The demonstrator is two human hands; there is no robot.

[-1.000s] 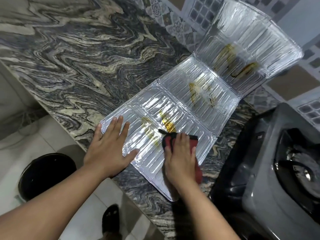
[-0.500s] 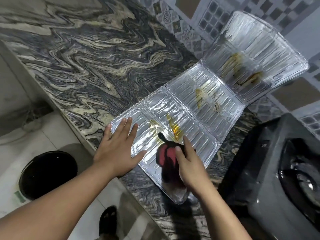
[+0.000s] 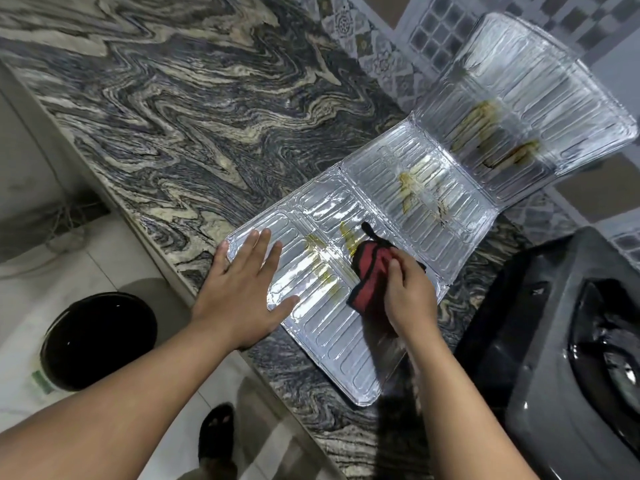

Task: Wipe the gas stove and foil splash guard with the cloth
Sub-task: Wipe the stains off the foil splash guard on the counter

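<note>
Marbled grey counter (image 3: 166, 109) fills our view, floor and a dark bucket (image 3: 98, 341) at far left. Our left hand (image 3: 242, 289) lies flat and open, pinning the foil splash guard (image 3: 446, 192) by its near panel. Just right, our right hand (image 3: 408, 296) pinches the red cloth (image 3: 369, 271), yellow streaks (image 3: 322, 265) touching its left edge. The guard's long axis runs away up-right, so remaining stains sit beyond that hand. Farthest right, the gas stove (image 3: 554, 358) is cut off, its burner blurred.
</note>
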